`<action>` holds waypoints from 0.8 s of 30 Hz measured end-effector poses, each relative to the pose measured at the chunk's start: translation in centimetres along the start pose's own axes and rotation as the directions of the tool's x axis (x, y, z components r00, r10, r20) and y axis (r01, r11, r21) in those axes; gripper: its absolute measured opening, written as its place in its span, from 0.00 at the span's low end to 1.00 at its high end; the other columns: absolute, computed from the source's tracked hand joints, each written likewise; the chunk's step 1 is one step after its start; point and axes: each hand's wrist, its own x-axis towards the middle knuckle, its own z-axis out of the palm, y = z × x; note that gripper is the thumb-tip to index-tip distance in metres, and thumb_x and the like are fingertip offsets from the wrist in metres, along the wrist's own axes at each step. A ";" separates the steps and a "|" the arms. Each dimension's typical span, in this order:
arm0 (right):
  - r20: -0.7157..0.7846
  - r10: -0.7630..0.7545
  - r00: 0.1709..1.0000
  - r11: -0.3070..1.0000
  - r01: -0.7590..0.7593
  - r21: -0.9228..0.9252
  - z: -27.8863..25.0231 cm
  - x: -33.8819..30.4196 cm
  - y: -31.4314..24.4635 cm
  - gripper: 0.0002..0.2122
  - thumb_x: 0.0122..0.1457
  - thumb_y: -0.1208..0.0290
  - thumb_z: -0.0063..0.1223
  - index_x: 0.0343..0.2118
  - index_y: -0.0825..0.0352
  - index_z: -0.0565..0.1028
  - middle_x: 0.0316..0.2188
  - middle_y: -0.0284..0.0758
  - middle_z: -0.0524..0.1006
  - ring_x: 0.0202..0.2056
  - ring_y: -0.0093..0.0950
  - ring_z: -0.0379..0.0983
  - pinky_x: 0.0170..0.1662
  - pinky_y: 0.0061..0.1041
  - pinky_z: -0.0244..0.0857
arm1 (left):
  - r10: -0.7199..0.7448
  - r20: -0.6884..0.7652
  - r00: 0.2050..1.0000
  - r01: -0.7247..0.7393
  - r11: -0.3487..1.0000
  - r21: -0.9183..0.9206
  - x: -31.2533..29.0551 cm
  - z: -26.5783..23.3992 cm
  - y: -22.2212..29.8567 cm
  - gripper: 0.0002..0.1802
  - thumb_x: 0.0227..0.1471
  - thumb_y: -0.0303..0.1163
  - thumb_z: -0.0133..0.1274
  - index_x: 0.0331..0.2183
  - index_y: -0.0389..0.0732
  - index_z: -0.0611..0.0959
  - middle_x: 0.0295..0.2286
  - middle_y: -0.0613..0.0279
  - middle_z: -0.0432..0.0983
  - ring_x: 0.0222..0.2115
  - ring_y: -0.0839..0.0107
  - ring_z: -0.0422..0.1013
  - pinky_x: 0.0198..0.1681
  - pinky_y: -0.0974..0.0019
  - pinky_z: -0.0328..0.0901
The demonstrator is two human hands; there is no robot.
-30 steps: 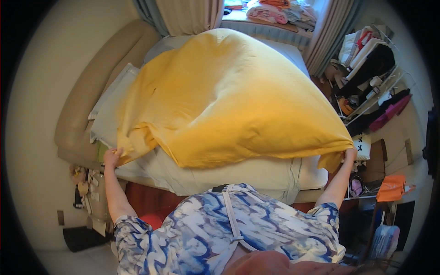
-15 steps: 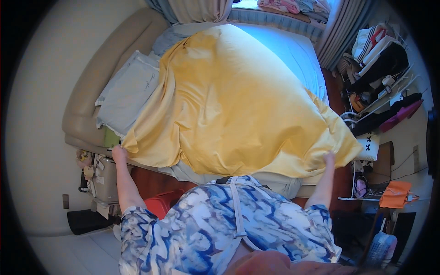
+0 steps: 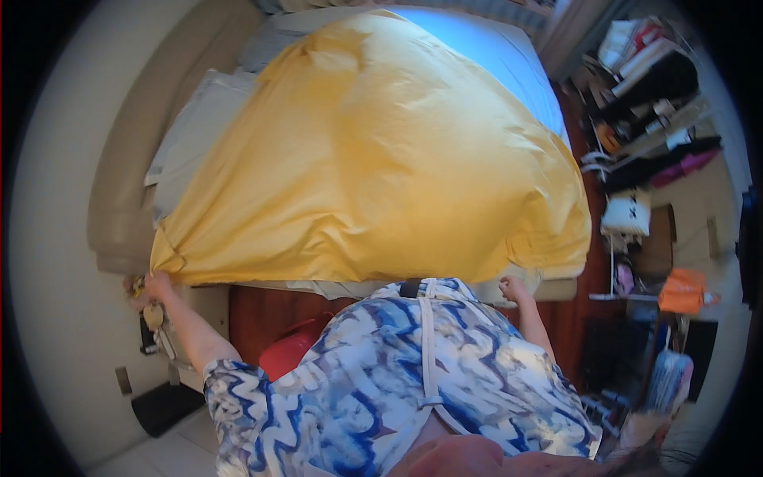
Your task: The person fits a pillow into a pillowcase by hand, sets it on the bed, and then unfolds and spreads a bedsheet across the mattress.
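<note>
A large, glossy yellow bed cover (image 3: pixel 413 167) lies over most of the bed, bulging in the middle. At the near left, my left hand (image 3: pixel 156 286) is closed on its corner, and the fabric is drawn taut there in creases. My right hand (image 3: pixel 513 288) is closed at the cover's near edge, right of my body, where a paler strip of the fabric shows beside the fingers. Under the cover, a pale blue-grey sheet (image 3: pixel 552 111) shows at the far right. Grey-white pillows (image 3: pixel 191 127) lie at the left, partly covered.
A beige padded headboard (image 3: pixel 119 175) runs along the left wall. A red container (image 3: pixel 286 354) stands on the floor near my left side. Clothes racks with garments (image 3: pixel 652 87) stand along the right, with an orange bag (image 3: pixel 683 290) nearer to me.
My left hand has pulled the cover's corner left and toward me, flattening the wrinkles. My right hand has moved left along the near edge. The view has tilted down.
</note>
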 end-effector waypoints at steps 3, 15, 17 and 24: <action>0.039 -0.051 0.998 0.998 0.053 -0.035 1.5 -2.4 -4.4 0.16 0.51 0.65 0.46 0.40 0.70 0.74 0.28 0.47 0.77 0.29 0.35 0.76 0.31 0.29 0.68 | 0.026 0.008 1.000 -0.026 0.999 -0.037 -0.8 4.4 -4.0 0.26 0.44 0.41 0.51 0.43 0.32 0.75 0.39 0.42 0.73 0.40 0.45 0.68 0.45 0.53 0.62; 0.101 -0.119 0.988 0.984 0.104 0.144 6.8 -14.1 -10.1 0.12 0.53 0.66 0.49 0.38 0.65 0.75 0.36 0.43 0.77 0.39 0.39 0.73 0.42 0.32 0.67 | 0.580 0.814 -0.001 -0.320 0.771 -0.550 -49.3 14.7 16.3 0.37 0.45 0.41 0.53 0.54 0.33 0.62 0.48 0.42 0.65 0.50 0.54 0.63 0.53 0.59 0.59; 0.072 -0.090 0.993 0.969 0.070 0.235 7.1 -15.5 -7.8 0.11 0.53 0.67 0.50 0.38 0.66 0.75 0.35 0.43 0.77 0.38 0.38 0.73 0.42 0.32 0.67 | 0.640 0.684 -0.351 -0.229 0.649 -0.725 -54.9 9.7 22.4 0.32 0.46 0.39 0.54 0.51 0.35 0.66 0.35 0.49 0.75 0.37 0.57 0.72 0.41 0.60 0.67; -0.124 -0.079 0.989 0.883 0.127 0.451 5.7 -18.3 3.0 0.12 0.54 0.66 0.50 0.39 0.66 0.74 0.35 0.42 0.77 0.38 0.38 0.74 0.42 0.32 0.67 | 0.586 0.570 -0.576 -0.360 0.444 -0.820 -65.3 3.4 31.6 0.21 0.48 0.39 0.52 0.43 0.38 0.77 0.26 0.53 0.77 0.28 0.60 0.74 0.34 0.62 0.68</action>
